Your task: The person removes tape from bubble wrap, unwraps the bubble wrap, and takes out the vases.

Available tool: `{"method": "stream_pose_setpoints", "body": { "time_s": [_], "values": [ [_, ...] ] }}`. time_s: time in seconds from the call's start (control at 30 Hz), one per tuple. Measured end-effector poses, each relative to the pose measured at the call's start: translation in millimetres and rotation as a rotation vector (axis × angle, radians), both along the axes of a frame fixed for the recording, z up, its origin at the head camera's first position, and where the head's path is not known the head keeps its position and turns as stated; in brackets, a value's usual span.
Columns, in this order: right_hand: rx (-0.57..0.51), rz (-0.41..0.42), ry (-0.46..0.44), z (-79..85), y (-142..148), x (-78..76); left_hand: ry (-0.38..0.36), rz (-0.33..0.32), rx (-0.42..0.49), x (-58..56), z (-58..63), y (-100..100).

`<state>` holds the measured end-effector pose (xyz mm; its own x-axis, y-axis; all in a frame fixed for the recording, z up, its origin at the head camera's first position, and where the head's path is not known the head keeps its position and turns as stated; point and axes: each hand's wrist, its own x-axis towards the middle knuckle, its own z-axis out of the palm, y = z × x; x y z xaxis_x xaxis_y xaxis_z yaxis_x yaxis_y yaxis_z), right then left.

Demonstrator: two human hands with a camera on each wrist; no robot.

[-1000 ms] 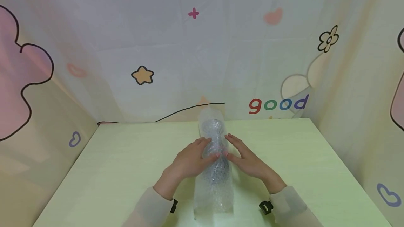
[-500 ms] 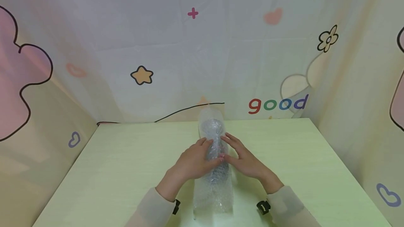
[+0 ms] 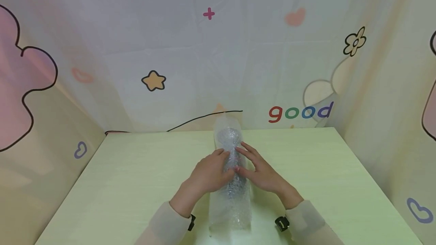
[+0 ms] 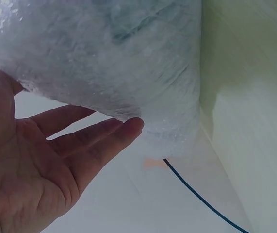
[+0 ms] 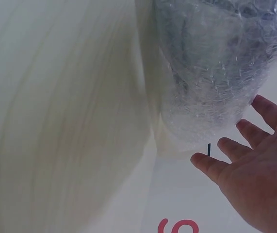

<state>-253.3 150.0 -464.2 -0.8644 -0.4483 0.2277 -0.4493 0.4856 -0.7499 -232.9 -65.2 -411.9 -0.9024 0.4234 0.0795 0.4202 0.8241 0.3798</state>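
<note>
A long bundle of clear bubble wrap [image 3: 231, 203] lies lengthwise on the pale table, its far end near the back wall. Something greyish inside shows dimly through the layers. From the left side my left hand [image 3: 208, 172] rests against the bundle, thumb across its top; the left wrist view shows its loosely extended fingers [image 4: 106, 141] touching the lower side of the bubble wrap [image 4: 109, 58]. On the other side my right hand [image 3: 263, 171] leans in with fingers spread and thumb on top. Its fingertips [image 5: 254, 133] meet the bubble wrap [image 5: 211, 73] in the right wrist view.
The pale table [image 3: 136, 188] extends to both sides of the bundle. A printed cloth [image 3: 190, 67] with a star, hearts and the word "good" hangs along the back and both sides. A black wrist strap [image 3: 282, 223] shows beneath the right sleeve.
My right hand has shifted slightly left, bringing its thumb and fingers farther over the bundle. My left hand has edged a little to the right. The bundle stays nearly in place.
</note>
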Motion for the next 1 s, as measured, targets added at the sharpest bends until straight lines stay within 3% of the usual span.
{"method": "stream_pose_setpoints", "body": {
  "time_s": [0.3, 0.6, 0.8, 1.0],
  "values": [
    [0.0, -0.001, 0.004, 1.0, -3, 0.7, 0.089, 0.037, -0.044, 1.0, -1.1, 9],
    [-0.001, 0.003, -0.051, 0.9, -4, 0.7, 0.091, 0.071, -0.076, 1.3, -0.2, 13],
    [-0.017, 0.022, -0.102, 1.8, -5, 2.2, 0.136, 0.075, -0.108, -0.2, -2.6, 15],
    [-0.019, 0.037, -0.094, -0.2, -5, 0.9, 0.178, 0.088, -0.137, 0.3, -2.1, 17]
  ]
}}
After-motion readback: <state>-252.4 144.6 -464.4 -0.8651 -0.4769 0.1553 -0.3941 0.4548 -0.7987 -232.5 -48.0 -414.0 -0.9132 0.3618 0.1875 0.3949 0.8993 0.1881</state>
